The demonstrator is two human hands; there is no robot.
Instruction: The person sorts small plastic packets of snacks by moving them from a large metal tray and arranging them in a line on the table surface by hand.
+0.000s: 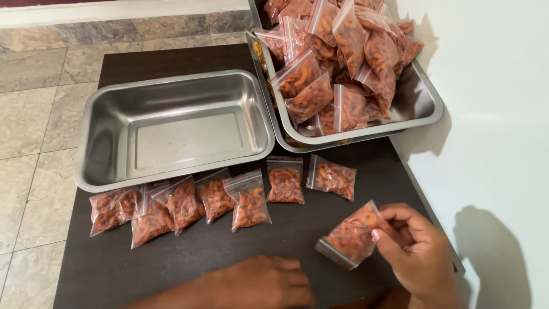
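Steel tray (424, 109) heaped with snack bags (337, 63).

a home food-packing spot: steel trays (171, 129), snack bags (247, 201), tiled floor (34, 114).

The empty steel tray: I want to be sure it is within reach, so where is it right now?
In the head view, the empty steel tray sits at the table's back left, beside the tray piled with snack bags, just behind the row of small bags.

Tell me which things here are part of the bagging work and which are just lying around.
In use: right hand, small bag of orange snacks, row of filled bags, heaped tray, left hand.
Lying about: empty steel tray, dark table.
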